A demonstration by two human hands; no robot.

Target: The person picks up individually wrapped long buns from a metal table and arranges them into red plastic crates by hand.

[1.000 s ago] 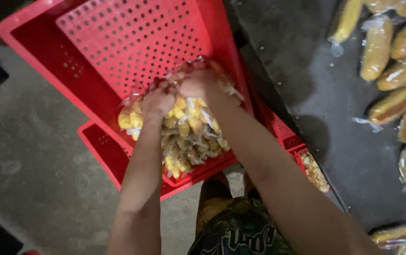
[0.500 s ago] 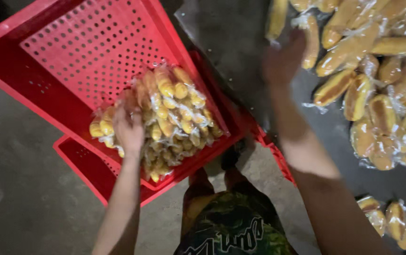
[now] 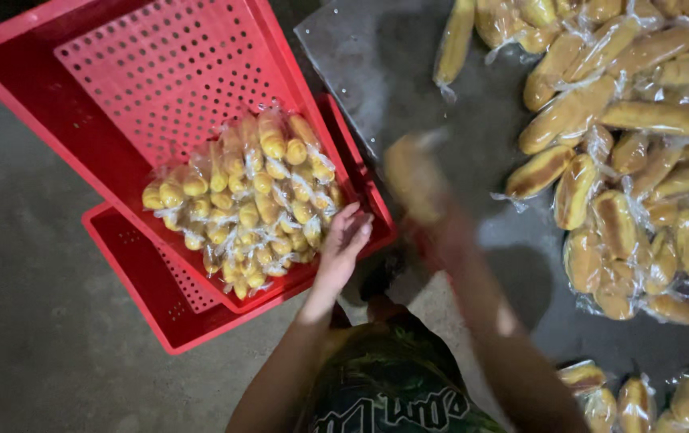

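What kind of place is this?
Probably a small bakery's packing area: many plastic-wrapped bread rolls lie on a dark table, and stacked red perforated crates hold a pile of wrapped rolls.

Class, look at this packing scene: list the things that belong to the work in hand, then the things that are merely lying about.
In the work:
- left hand at the stacked wrapped rolls
- top red crate holding that stack
- right hand, blurred, carrying one wrapped roll
- loose wrapped rolls heaped on the grey table

Lying about:
- lower red crate
- concrete floor
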